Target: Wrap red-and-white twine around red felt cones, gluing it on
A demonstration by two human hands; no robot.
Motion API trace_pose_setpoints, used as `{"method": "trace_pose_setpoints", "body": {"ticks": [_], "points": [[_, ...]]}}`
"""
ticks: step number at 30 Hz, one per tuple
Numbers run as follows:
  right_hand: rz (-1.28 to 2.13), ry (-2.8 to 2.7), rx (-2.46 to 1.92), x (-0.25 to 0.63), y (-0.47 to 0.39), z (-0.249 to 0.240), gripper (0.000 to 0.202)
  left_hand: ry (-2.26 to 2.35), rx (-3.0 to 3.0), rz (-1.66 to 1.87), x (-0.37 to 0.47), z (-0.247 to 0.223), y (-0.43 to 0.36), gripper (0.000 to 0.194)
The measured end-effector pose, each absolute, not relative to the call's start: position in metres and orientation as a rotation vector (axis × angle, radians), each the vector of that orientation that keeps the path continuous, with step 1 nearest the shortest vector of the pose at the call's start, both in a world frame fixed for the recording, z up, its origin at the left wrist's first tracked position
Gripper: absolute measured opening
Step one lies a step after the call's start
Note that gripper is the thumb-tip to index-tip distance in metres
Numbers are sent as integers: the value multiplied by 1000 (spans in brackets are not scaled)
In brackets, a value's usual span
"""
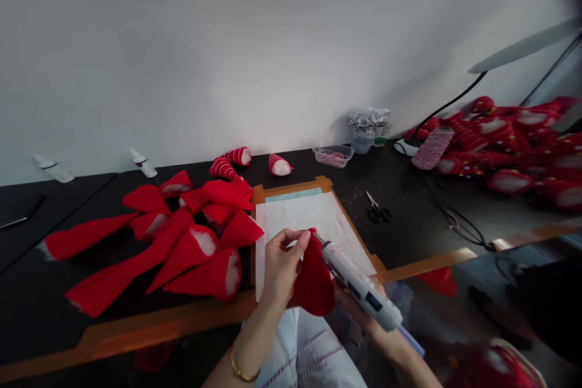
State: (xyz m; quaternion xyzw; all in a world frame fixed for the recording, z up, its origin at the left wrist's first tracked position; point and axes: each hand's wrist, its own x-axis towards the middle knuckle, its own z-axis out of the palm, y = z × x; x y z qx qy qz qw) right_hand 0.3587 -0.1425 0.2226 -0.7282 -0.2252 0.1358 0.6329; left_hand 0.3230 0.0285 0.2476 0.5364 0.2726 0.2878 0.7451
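My left hand is closed in a pinch on the upper edge of a red felt piece, which hangs down over the table's front edge. In my right hand is a white glue gun, with the fingers mostly hidden under its body. The nozzle points up and left, at the top of the felt close to my left fingertips; I cannot tell whether it touches. Beneath both hands lies a white sheet inside a brown tape border. Stuffed red felt cones are piled to the left, white filling showing at their ends.
Black scissors lie right of the sheet. Behind are a clear plastic tray, striped red pieces and silver material in a bag. Two white bottles lean along the wall. At right, a lamp overhangs piled red stuffed items.
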Motion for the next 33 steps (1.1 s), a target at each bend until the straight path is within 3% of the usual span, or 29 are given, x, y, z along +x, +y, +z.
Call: {"method": "trace_pose_setpoints", "body": {"ticks": [16,20,26,31,33], "points": [[178,-508,-1667,357,-148,208,36,569,1117,608,324,246,30,39],[219,-640,-1654,391,-137,208,30,575,1085,629,323,250,31,41],[2,-798,-2280,493,-96,204,20,531,1061,623,317,262,30,44],[-115,-790,-2121,472,-89,219,47,525,1046,624,306,268,33,45],[154,-950,-1767,438,-93,232,50,524,1055,620,301,272,34,42]]}}
